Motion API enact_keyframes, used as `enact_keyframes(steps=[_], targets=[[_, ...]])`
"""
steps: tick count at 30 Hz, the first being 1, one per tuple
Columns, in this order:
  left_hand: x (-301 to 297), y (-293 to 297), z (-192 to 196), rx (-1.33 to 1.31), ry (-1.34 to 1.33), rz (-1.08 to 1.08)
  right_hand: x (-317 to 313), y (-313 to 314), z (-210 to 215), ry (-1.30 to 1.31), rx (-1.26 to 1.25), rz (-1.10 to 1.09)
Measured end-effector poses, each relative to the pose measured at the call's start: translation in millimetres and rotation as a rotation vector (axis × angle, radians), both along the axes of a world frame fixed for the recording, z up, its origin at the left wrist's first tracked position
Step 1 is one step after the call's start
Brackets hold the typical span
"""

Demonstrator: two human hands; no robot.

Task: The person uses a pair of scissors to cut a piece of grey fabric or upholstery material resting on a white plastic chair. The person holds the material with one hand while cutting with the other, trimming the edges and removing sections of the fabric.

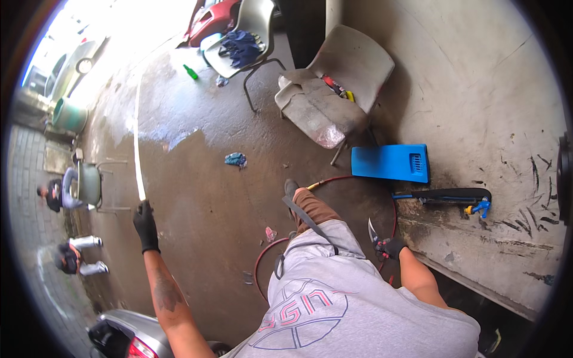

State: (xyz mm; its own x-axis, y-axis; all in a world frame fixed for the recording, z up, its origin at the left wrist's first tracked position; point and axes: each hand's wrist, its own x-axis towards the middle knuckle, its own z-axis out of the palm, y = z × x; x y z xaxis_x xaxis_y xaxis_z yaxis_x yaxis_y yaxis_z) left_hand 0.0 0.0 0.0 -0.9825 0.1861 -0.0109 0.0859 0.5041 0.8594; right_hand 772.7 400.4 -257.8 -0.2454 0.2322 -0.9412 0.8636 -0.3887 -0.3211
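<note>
Fingers of my left hand (145, 227), in a black glove, wrap tight around a long white strip (136, 137) that runs up over the wet floor (209, 197). On the right, my right hand (389, 248) grips a small curved blade (371, 230), near the red hose (334, 180).

The scooter (128, 340) was cut off by the lower edge, and the long pale strip (136, 137) faded into glare at its top end.
</note>
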Motion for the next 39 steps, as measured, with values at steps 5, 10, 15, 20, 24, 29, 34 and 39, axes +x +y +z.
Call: enact_keyframes(steps=[5, 10, 15, 20, 24, 29, 34, 39], targets=[[-69, 273, 50, -0.234, 0.379, -0.693, -141, -6, -12, -0.139, -0.244, -0.234], [-65, 461, -64, -0.325, 0.132, -1.199, -225, 27, -46, -0.119, -0.166, -0.426], [-48, 553, -182, -0.494, -0.206, -1.45, -315, 68, -41, -0.117, 0.256, -0.694], [-16, 665, -281, -0.518, -0.198, -1.906, -412, 100, -11, 0.126, 0.249, -1.146], [54, 788, -308, -0.389, 0.089, -1.979, -470, 87, -26, 0.164, 0.231, -1.417], [112, 896, -380, -0.532, 0.57, -2.15, -564, 83, -21, -0.026, 0.397, -1.588], [94, 916, -409, -0.419, -0.021, -2.537, -622, 83, -16, -0.166, 0.226, -1.867], [-15, 965, -335, -0.77, -0.214, -2.618, -642, 103, -2, -0.203, 0.266, -1.865]])
